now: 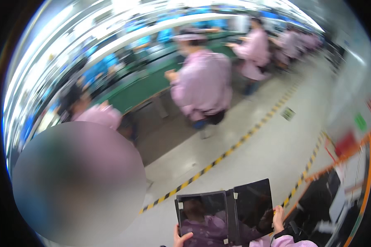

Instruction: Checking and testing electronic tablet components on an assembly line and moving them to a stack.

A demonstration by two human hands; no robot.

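In front of me is a black two-panel folder (231,214), opened out flat, with glossy panes that mirror a pink garment. Small pale tabs sit at some of its corners. My left hand (180,238) grips its lower left edge, thumb over the front. At the right edge my right hand (278,219) closes on the other panel, its fingers partly hidden behind. A pink sleeve (294,242) with a dark cuff covers my right forearm.
Several people in pink smocks (204,84) sit along a green workbench (136,88) at the left and far side. Yellow-black floor tape (224,155) edges the pale walkway. An orange-edged structure (338,162) stands at the right. A blurred round patch hides the lower left.
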